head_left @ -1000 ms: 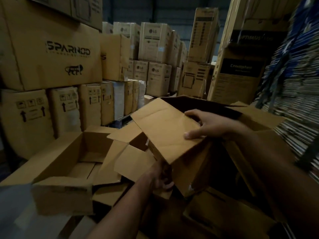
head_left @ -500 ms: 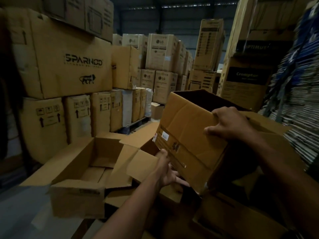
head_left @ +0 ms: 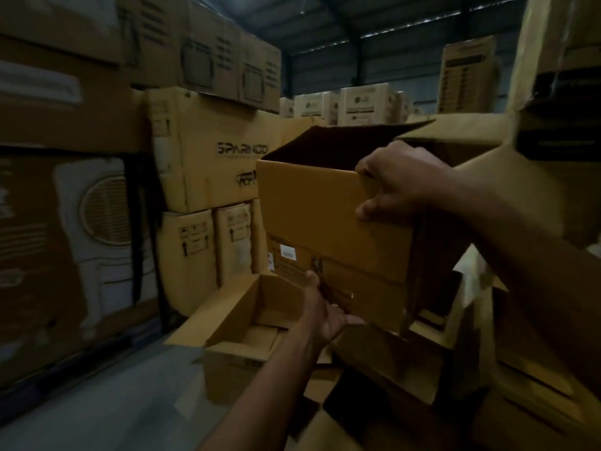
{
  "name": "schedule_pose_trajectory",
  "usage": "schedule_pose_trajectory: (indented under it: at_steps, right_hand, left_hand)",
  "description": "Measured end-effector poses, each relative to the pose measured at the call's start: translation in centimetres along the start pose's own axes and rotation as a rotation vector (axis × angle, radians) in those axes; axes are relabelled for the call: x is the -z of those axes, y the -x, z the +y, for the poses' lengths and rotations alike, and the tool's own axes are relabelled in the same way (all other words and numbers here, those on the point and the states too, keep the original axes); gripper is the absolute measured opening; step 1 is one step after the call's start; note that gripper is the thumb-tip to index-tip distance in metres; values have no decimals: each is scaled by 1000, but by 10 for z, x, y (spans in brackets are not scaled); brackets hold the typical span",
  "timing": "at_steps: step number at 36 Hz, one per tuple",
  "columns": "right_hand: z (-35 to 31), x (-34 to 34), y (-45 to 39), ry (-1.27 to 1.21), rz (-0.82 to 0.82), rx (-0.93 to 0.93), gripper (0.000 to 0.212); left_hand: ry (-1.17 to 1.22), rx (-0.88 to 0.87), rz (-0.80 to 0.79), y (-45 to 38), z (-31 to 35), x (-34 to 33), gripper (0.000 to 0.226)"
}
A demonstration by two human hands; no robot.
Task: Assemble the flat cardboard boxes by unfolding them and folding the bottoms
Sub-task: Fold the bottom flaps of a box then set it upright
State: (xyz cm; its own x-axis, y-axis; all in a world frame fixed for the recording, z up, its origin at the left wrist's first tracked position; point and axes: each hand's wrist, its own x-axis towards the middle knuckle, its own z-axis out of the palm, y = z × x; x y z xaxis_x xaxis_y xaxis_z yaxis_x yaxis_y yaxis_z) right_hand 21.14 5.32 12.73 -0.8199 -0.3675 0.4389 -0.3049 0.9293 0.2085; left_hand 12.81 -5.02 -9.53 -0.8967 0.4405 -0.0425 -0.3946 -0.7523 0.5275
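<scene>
I hold an opened brown cardboard box (head_left: 325,216) in the air, its dark open mouth facing up and away. My right hand (head_left: 395,180) grips the near top edge at the right corner, fingers curled inside, thumb on the outer face. My left hand (head_left: 323,312) holds the box from below at its bottom edge, beside a small white label; its fingers reach under the box and are partly hidden. Below left, an assembled open box (head_left: 240,323) sits on the floor with its flaps up.
Tall stacks of printed cartons (head_left: 211,148) stand left and behind. More cartons (head_left: 559,92) rise at the right. Loose cardboard boxes and flaps (head_left: 471,369) crowd the lower right. Grey floor (head_left: 97,402) shows at lower left.
The box has been lifted higher and turned more upright, with its near flap raised. My view swung left and up. Both hands kept their hold, the left one lower on the box.
</scene>
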Motion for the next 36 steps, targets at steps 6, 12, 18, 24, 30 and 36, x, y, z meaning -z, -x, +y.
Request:
schedule_pose_trajectory:
  at_steps: [6, 12, 18, 24, 30, 36]
  right_hand:
    - [-70, 4, -34, -57, -9, 208, 42]
    - [-136, -3, -67, -116, 6, 394, 45]
    - [-208, -10, -84, -129, 31, 494, 45]
    - [-280, -34, -89, -223, -41, 538, 47]
    - [-338, -77, -100, -374, -176, 545, 49]
    - [-399, -132, -97, -357, -408, 576, 42]
  left_hand:
    - [86, -198, 132, 44, 49, 33, 76]
    - [200, -376, 247, 89, 92, 83, 76]
    - [307, -543, 494, 142, 118, 118, 77]
    - [263, -679, 690, 213, 121, 146, 65]
    - [350, -827, 941, 269, 107, 174, 64]
    - [546, -793, 1124, 299, 88, 187, 81]
